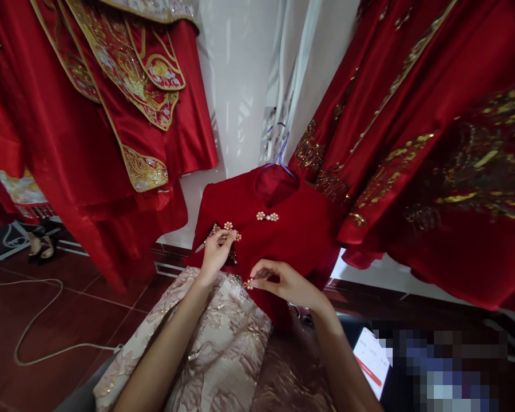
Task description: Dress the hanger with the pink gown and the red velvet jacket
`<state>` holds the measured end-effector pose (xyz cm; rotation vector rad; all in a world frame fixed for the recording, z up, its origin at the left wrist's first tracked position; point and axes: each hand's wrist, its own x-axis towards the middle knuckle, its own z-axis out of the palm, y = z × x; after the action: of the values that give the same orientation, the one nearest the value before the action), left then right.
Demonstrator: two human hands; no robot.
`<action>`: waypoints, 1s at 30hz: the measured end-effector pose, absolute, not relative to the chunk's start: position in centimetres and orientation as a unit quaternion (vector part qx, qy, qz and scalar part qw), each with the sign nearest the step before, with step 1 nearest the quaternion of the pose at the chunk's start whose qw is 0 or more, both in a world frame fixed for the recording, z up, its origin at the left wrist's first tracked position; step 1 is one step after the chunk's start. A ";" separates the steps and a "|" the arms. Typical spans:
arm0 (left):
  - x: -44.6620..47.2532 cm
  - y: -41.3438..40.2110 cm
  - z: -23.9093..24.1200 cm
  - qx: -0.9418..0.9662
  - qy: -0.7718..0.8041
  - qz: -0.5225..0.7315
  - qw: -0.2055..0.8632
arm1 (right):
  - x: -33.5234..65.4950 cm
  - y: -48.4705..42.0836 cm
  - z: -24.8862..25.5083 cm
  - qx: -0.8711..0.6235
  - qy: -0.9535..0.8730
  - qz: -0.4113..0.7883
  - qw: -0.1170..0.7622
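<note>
A deep red velvet garment point(292, 246) hangs from a purple hanger point(280, 154) in front of me. At its neckline sits a pair of joined flower-shaped clasps point(268, 216) with pearly beads. My left hand point(217, 252) pinches at a flower clasp point(228, 226) on the garment's left side; its fingertips partly cover the beads. Lower down, thumb and forefinger of my right hand point(289, 283) are closed on another small flower clasp point(248, 284). A floral brocade cloth point(223, 343) in pale gold lies beneath my forearms.
Red embroidered robes hang at the left point(150, 109) and sequined red garments at the right point(395, 166), along a white wall. A lit phone point(369, 360) lies at lower right. A pale cord point(34, 326) and dark shoes point(43, 249) are on the tiled floor.
</note>
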<state>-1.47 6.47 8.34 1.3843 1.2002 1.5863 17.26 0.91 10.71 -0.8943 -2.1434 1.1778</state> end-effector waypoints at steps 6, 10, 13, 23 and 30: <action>-1.2 7.5 6.7 0.563 0.518 0.594 0.251 | 16.9 0.7 10.7 -0.347 -0.794 0.425 0.263; -0.7 6.8 6.7 0.539 0.521 0.632 0.195 | 17.3 0.7 11.0 -0.348 -0.796 0.422 0.259; 0.4 5.2 8.0 0.567 0.512 0.643 0.054 | 18.4 0.5 11.4 -0.355 -0.800 0.430 0.224; 2.0 8.0 15.2 0.832 0.405 0.327 -0.193 | 20.2 -0.3 11.9 -0.370 -0.797 0.446 0.168; 1.2 10.5 17.1 0.879 0.316 0.340 -0.112 | 20.5 -0.1 11.4 -0.378 -0.790 0.445 0.188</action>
<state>1.23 10.54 17.13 2.9756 1.0710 1.1510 20.47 -0.14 11.43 -1.0631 -2.2212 1.2519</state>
